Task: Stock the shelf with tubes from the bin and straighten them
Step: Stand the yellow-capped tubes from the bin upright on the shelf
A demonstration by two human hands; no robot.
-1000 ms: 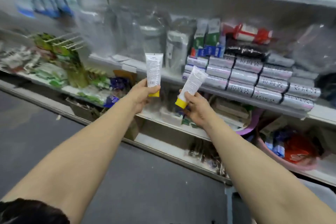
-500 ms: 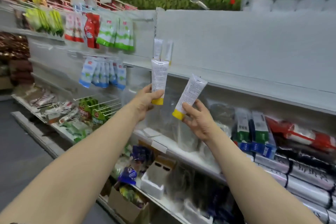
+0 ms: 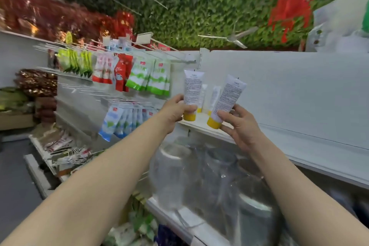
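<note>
My left hand (image 3: 175, 109) grips a white tube with a yellow cap (image 3: 192, 91), held upright with the cap down. My right hand (image 3: 238, 126) pinches a second white tube with a yellow cap (image 3: 225, 99), tilted to the right, cap down. Both tubes hover just in front of the white upper shelf (image 3: 299, 146). Two more tubes (image 3: 213, 96) stand on that shelf against its back panel, partly hidden behind the held ones. The bin is out of view.
Hanging packets (image 3: 147, 78) in green, red and blue fill pegs to the left. Clear plastic containers (image 3: 199, 170) sit on the shelf below. Green leaf decoration and red ornaments (image 3: 291, 0) hang overhead. The aisle floor (image 3: 12, 185) is at lower left.
Both hands have risen with their tubes up to the top shelf, and my view has tilted upward. The tubes now sit in front of the two standing on the shelf.
</note>
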